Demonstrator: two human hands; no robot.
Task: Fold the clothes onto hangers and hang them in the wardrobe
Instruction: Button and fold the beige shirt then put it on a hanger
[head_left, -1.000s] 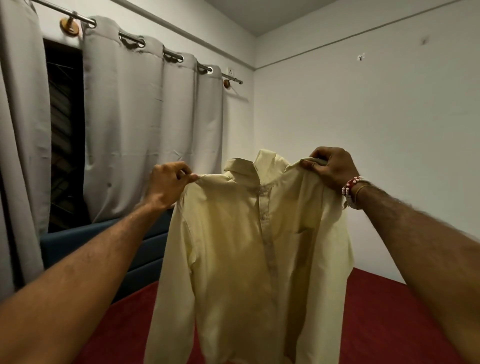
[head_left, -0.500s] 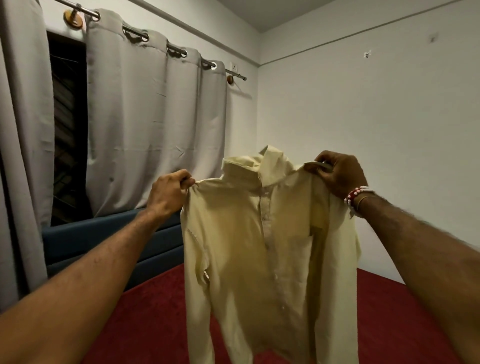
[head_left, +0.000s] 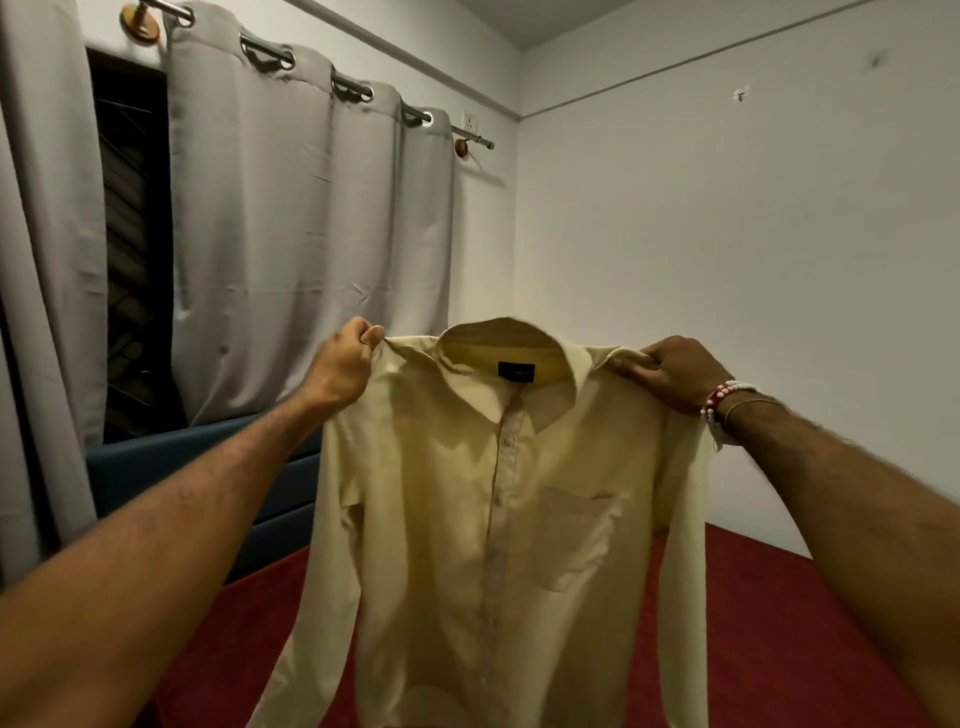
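Observation:
A pale yellow long-sleeved shirt (head_left: 498, 519) hangs in the air in front of me, its buttoned front and chest pocket facing me and a dark label showing inside the collar. My left hand (head_left: 343, 366) pinches its left shoulder seam. My right hand (head_left: 675, 371), with bead bracelets at the wrist, grips the other shoulder. The sleeves hang down at both sides. No hanger and no wardrobe are in view.
A bed with a red cover (head_left: 779, 623) lies below the shirt, with a dark blue headboard (head_left: 156, 467) at the left. Grey curtains (head_left: 291, 234) on a metal rod cover a dark window (head_left: 135, 234). A bare white wall (head_left: 727, 260) stands behind.
The shirt was shaken out and now hangs flat and wider between my hands, with the collar opened toward me. Both hands kept their hold on the shoulders.

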